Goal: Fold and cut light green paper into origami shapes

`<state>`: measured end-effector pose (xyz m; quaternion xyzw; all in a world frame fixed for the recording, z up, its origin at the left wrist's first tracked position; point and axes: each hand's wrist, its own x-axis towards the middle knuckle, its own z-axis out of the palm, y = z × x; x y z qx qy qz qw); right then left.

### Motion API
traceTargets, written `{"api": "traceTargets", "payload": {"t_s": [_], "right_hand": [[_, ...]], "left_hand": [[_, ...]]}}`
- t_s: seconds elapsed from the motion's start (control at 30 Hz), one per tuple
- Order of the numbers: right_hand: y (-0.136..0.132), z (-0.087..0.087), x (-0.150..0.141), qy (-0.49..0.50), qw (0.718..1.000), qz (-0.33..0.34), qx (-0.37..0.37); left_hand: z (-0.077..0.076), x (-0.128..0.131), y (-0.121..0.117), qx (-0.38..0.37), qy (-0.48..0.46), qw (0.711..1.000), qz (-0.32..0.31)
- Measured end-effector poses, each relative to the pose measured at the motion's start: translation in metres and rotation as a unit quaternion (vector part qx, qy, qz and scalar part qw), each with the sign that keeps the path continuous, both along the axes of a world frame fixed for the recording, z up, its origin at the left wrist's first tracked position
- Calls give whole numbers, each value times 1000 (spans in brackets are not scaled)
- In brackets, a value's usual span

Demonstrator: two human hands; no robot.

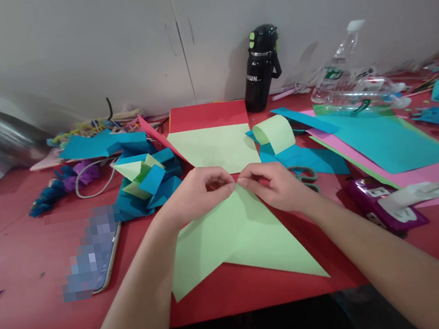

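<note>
Two hands: the left hand (201, 194) and right hand (276, 184) both pinch the green paper, thumb to finger, tips nearly meeting.
Green paper (210, 239): one pale, smooth, creased piece; its top point sits at the fingertips, the rest spreads below the hands in two pointed flaps on the red table (26, 320).
Bottles: one black bottle (259, 79), standing; two clear bottles (364, 100), plastic.
Phone (102, 254): one, flat, left of the left hand.
Scissors (309, 174): one pair, partly hidden, beside the right hand.
</note>
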<state>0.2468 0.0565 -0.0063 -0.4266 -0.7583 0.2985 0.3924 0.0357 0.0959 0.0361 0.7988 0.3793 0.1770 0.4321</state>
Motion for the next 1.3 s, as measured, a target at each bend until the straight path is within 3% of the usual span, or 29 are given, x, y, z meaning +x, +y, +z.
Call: {"api": "traceTargets", "payload": {"t_s": [0.5,0.67,1.0,1.3], "right_hand": [[11,8,32,-14,995,-97,23],[17,3,44,-9,991,-134,19],[29,-4,59,-18,969,-232,86],[33,-7,68,-27,952,-288,104]], "left_hand": [[11,-22,9,-57,40,998,6],[11,-33,15,-35,73,997,3],[8,-46,23,2,81,997,-2],[20,-53,20,13,85,996,17]]}}
